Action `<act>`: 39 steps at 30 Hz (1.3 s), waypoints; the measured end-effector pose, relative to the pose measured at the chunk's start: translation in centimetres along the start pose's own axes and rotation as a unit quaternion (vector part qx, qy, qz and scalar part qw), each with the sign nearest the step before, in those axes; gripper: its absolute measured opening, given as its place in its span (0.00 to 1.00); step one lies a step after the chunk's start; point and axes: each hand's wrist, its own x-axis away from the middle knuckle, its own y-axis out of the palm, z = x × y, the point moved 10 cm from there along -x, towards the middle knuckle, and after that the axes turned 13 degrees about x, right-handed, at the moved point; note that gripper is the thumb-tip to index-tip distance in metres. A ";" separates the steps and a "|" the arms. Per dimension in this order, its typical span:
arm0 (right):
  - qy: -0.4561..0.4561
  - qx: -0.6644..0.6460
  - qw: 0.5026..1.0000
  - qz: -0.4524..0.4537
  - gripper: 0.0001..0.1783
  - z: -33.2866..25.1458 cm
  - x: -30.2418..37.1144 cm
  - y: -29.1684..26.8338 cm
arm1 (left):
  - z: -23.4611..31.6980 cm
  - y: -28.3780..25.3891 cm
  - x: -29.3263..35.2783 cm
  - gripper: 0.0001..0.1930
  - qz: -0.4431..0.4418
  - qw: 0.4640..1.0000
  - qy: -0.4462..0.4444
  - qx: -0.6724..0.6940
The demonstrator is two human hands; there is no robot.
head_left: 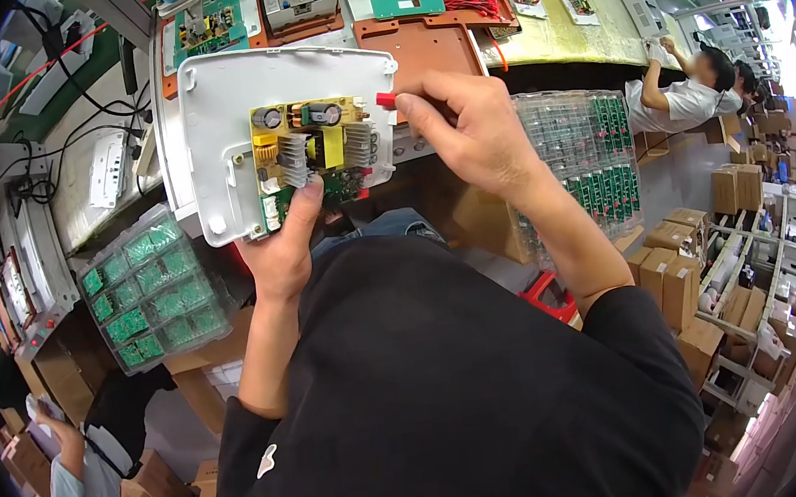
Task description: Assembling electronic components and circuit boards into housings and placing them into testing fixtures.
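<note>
"Holding what?"
"The left hand gripped the case, thumb over the board; the right hand pinched a red piece by the case's edge"
"Risk?"
"A slack pinch risked dropping it"

1. Wears a plain black top, matt and loosely cut, with soft creases across the torso.
2. Has short sleeves in the same black cloth: left sleeve and right sleeve, both ending near the elbow.
3. Bears a small white mark at the left side, irregular and rounded in outline.
4. Shows faded blue denim beyond the hem, partly hidden.
5. Leaves bare the left forearm, right forearm, left hand and right hand.
</note>
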 end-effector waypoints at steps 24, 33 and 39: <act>0.009 -0.060 0.996 0.070 0.09 1.7 0.1 2.9 | 0.9 3.2 0.6 0.18 -0.196 0.897 0.157 -0.364; 0.232 -0.442 0.867 -0.008 0.26 16.2 4.3 5.2 | -13.7 2.9 -1.9 0.27 -0.006 0.928 -0.359 0.102; 0.369 -0.458 0.780 0.216 0.18 34.3 7.4 -3.0 | -17.4 8.5 -0.6 0.26 -0.170 0.877 -0.449 0.028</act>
